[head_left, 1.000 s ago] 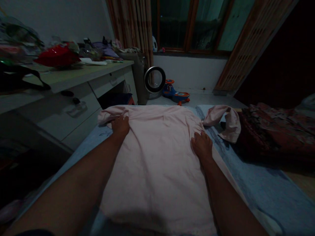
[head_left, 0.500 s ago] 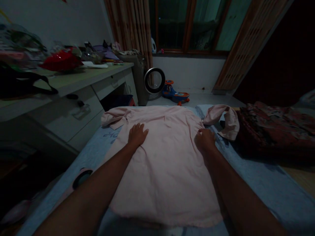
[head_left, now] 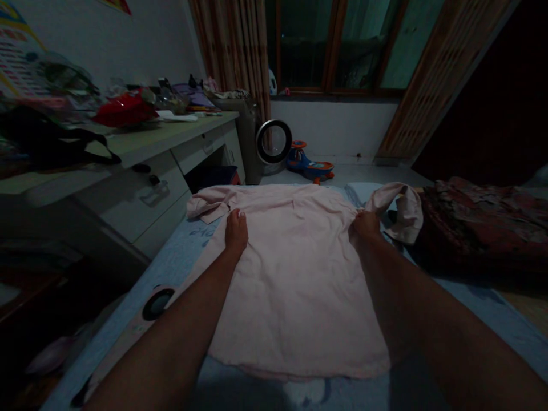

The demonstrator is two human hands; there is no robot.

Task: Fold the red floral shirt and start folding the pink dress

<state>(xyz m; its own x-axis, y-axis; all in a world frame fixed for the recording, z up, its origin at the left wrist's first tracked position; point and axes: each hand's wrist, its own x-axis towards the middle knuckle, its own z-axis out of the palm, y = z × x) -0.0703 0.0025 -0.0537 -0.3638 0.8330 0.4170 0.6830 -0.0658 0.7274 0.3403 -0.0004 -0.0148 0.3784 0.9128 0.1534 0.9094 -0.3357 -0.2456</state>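
We find the left hand (head_left: 237,233) resting on the pale pink garment (head_left: 299,274) beside the near sleeve (head_left: 209,201), fingers close together; whether it pinches cloth we cannot tell. The right hand (head_left: 366,224) is, by our reading, closed on fabric at the opposite shoulder. The garment lies spread across the bed (head_left: 171,257), hem toward us. We judge the laying-out largely done: the body is nearly flat; creases remain, and the far sleeve (head_left: 409,220) (loosely looped) is not straightened. Further out, we note a dark red patterned bundle (head_left: 492,220) rightward, the worktop (head_left: 218,121) with a red package (head_left: 126,108) leftward, and a ride-on toy (head_left: 308,165) on the floor.
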